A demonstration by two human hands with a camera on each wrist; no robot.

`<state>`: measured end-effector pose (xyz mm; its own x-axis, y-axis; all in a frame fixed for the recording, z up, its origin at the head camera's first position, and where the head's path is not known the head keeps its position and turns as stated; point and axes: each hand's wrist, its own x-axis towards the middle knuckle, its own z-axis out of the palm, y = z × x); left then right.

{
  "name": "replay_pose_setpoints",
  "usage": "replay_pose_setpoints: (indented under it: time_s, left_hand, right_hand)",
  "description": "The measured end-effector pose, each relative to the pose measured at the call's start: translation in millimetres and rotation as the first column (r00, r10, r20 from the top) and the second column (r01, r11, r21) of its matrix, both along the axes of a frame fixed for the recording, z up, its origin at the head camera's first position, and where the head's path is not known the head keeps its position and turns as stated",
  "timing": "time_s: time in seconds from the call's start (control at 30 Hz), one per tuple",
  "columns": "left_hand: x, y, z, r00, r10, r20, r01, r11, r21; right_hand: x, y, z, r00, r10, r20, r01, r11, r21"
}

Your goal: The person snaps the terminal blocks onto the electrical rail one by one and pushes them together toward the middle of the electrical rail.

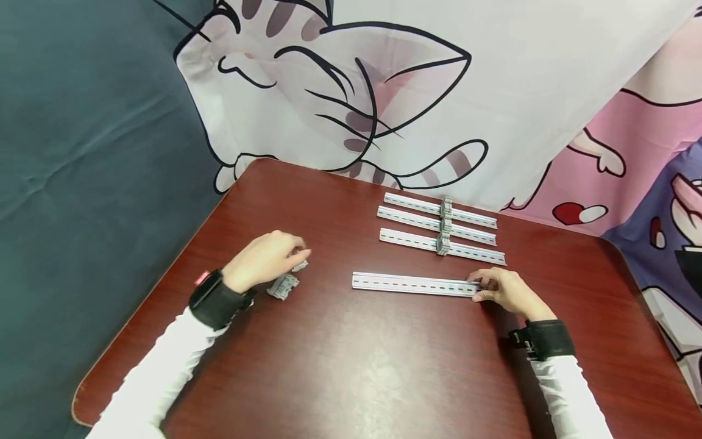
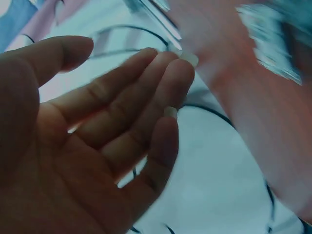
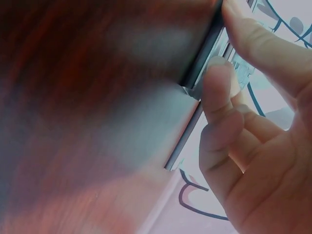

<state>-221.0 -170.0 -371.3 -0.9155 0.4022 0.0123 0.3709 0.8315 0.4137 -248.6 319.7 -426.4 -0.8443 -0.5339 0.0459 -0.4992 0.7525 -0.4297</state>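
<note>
My right hand (image 1: 511, 292) pinches the right end of a slotted metal DIN rail (image 1: 411, 284) lying on the table. In the right wrist view the thumb and fingers meet at the end of a rail (image 3: 204, 53). Over the left part of the table, my left hand (image 1: 267, 259) hovers with loosely bent fingers. Its palm in the left wrist view holds nothing. Just below it lies a grey clip-like block (image 1: 283, 286), and a second small grey piece (image 1: 300, 266) is partly hidden behind the fingers.
Three more slotted rails lie at the back right of the brown table (image 1: 340, 360), one of them the nearest rail (image 1: 406, 238). Grey blocks (image 1: 445, 225) sit across their middles in a line. A cat-print cloth (image 1: 307, 110) hangs behind the table's back edge.
</note>
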Motion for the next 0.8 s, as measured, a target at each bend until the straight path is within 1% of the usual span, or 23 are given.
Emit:
replay_pose_setpoints:
  time_s: [0.07, 0.13, 0.27, 0.37, 0.47, 0.63, 0.8]
  left_hand:
    - [8.5, -12, -5.2, 0.998, 0.043, 0.047, -0.042, 0.999, -0.021]
    - [16.3, -19, -12.4, 0.994, 0.071, 0.079, -0.066, 0.996, -0.061]
    - [27.5, -22, -28.3, 0.990, 0.103, 0.095, -0.088, 0.984, -0.152]
    - [31.1, -19, -37.7, 0.992, 0.108, 0.060, -0.092, 0.970, -0.224]
    - [32.0, -15, -43.7, 0.995, 0.100, 0.018, -0.093, 0.964, -0.249]
    - [31.9, -12, -45.6, 0.996, 0.076, -0.050, -0.086, 0.971, -0.223]
    - [33.6, -11, -43.2, 0.994, 0.058, -0.097, -0.077, 0.976, -0.203]
  right_hand:
    - [-0.4, 3, 1.5, 1.000, -0.001, 0.004, 0.001, 1.000, -0.002]
    - [-1.1, 4, 2.5, 1.000, -0.001, 0.005, 0.001, 1.000, 0.005]
    - [-3.5, 5, 3.4, 1.000, -0.007, 0.018, 0.007, 1.000, 0.022]
    - [-1.9, 6, 4.9, 0.999, -0.023, 0.039, 0.022, 0.999, 0.040]
    - [3.0, 7, 7.9, 0.997, -0.048, 0.058, 0.045, 0.998, 0.049]
    - [14.2, 1, 19.2, 0.997, -0.075, 0.030, 0.073, 0.996, 0.047]
    - [25.4, -19, 31.7, 0.997, -0.076, 0.022, 0.076, 0.997, 0.023]
